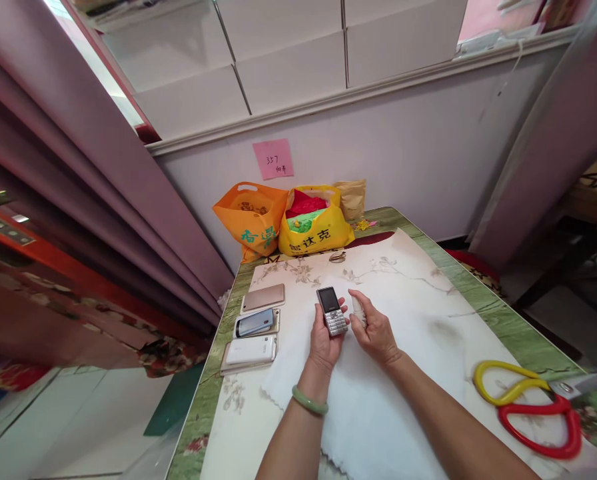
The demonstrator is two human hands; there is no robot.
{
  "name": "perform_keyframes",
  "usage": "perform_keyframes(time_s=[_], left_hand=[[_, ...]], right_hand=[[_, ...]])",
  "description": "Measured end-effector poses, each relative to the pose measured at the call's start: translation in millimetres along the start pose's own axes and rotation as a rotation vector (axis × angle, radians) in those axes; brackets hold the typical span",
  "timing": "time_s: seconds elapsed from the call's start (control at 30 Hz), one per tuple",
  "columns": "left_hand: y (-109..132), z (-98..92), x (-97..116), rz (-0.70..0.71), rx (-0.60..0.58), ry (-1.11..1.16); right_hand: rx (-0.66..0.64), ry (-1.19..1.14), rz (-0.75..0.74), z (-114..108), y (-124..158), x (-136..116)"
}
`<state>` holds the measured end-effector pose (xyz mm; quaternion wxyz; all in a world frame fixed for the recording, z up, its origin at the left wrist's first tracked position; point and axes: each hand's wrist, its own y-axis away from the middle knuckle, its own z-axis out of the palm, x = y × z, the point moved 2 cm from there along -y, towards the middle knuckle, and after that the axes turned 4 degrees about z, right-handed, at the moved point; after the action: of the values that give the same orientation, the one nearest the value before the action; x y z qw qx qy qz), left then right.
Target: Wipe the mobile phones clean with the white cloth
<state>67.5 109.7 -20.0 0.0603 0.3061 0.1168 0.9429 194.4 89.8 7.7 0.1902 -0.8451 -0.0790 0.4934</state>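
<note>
My left hand [324, 340] grips a small silver keypad phone [331, 311] with a dark screen, held upright above the white cloth [378, 393]. My right hand [373, 327] sits just right of the phone, fingers curled round a small white wad, perhaps a wipe or cloth [358, 311], close to the phone's side. A green bangle [309, 401] circles my left wrist. Both hands hover over the middle of the table.
Three phones lie in a column at the table's left edge: a rose-gold one [263, 297], a dark-backed one [255, 323], a white one [251, 351]. Orange [251, 223] and yellow [314, 233] bags stand at the far end. Yellow and red-handled scissors [533, 407] lie at the right.
</note>
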Motion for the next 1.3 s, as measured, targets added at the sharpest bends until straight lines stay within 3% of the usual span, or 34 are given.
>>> perform_keyframes(time_s=[0.8,0.97,1.3], left_hand=[[2.6,4.9,-1.4,-0.039,-0.024,0.014],[0.0,1.1,-2.3,-0.042,-0.015,0.000],[0.9,3.2,-1.2,-0.061,0.003,0.039]], right_hand=[[-0.081,0.107,-0.032,5.1,1.1,1.8],[-0.001,0.103,-0.062,3.9,0.2,3.3],[0.010,0.093,-0.111,3.1,1.0,0.8]])
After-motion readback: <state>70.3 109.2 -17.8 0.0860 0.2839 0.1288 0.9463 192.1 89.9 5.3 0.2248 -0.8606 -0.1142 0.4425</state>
